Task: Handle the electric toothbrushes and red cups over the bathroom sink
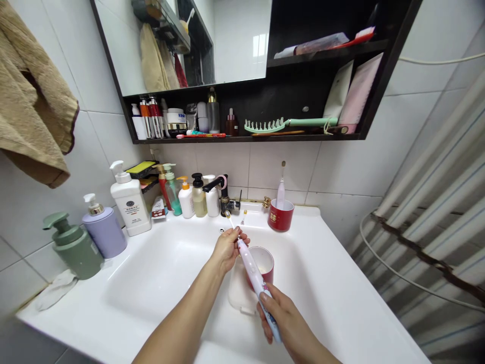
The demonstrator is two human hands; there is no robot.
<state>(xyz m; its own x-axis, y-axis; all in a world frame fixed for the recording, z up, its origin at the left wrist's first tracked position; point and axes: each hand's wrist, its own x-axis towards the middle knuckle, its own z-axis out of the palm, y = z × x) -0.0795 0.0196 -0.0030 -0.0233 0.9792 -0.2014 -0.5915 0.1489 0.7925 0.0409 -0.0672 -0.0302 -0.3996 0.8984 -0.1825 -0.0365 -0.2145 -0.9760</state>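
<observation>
An electric toothbrush [250, 265] with a pale pink-to-blue handle is held slantwise over the sink. My right hand [280, 313] is wrapped round its lower handle. My left hand [228, 246] pinches the neck at its upper end, where the brush head [228, 215] sticks out past my fingers. Whether the head is fully seated is hidden by my fingers. Below the toothbrush, a red cup [269, 273] with a white inside and a whitish translucent case [235, 288] sit in the basin. Another small brush head [244, 217] lies on the ledge by the tap.
Behind the white sink [151, 273] stands a black tap [224, 194]. A second red cup [280, 220] holds a pink electric toothbrush [281, 194]. Several pump bottles [131, 205] line the back and left edge. A dark mirror cabinet [242, 140] overhangs the basin.
</observation>
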